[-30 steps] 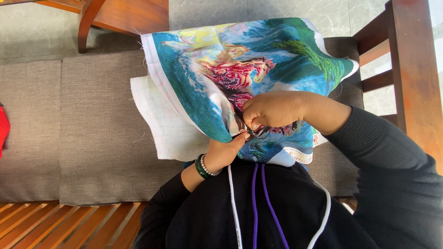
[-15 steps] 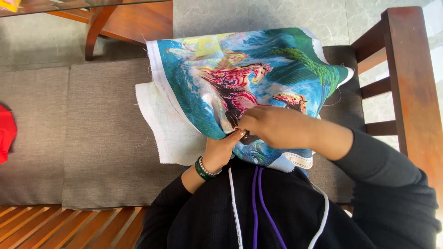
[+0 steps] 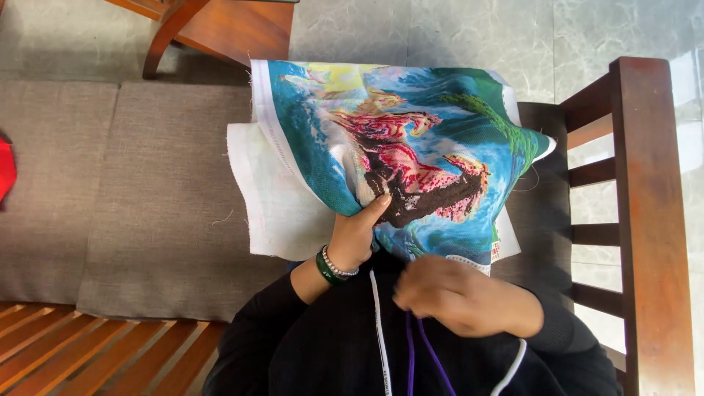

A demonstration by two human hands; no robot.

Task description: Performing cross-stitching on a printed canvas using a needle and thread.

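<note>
Over the right half of the grey fabric seat cushion [image 3: 154, 198] of a dark wooden bench [image 3: 649, 220], a large embroidered cloth [image 3: 411, 154] with a multicoloured picture in blue, green, yellow, pink and brown is held up, its white unstitched margin [image 3: 275, 209] draping toward the cushion's middle. Left hand [image 3: 356, 235]: it grips the cloth's lower edge near the picture's centre, thumb laid flat on the stitched face and the remaining fingers hidden behind the cloth, so the cloth is pinched between thumb and fingers. On that wrist sit a green bangle [image 3: 323, 268] and a beaded bracelet [image 3: 339, 264], side by side. Right hand [image 3: 455, 297]: it lies just below the cloth's lower edge, against the black garment [image 3: 330, 345], blurred, with fingers curled together; whether they pinch anything cannot be told. Purple threads [image 3: 422, 356] run down from beneath this hand over the garment, with a white cord [image 3: 380, 330] to their left and another white cord [image 3: 510, 370] at the lower right. Bench armrest and slats stand along the right edge; slatted wood [image 3: 88, 352] shows at the lower left corner. A red object [image 3: 6, 169] is cut off at the cushion's far left edge. Beyond the cushion, a brown wooden piece of furniture [image 3: 220, 29] stands on pale marble floor [image 3: 440, 33].
</note>
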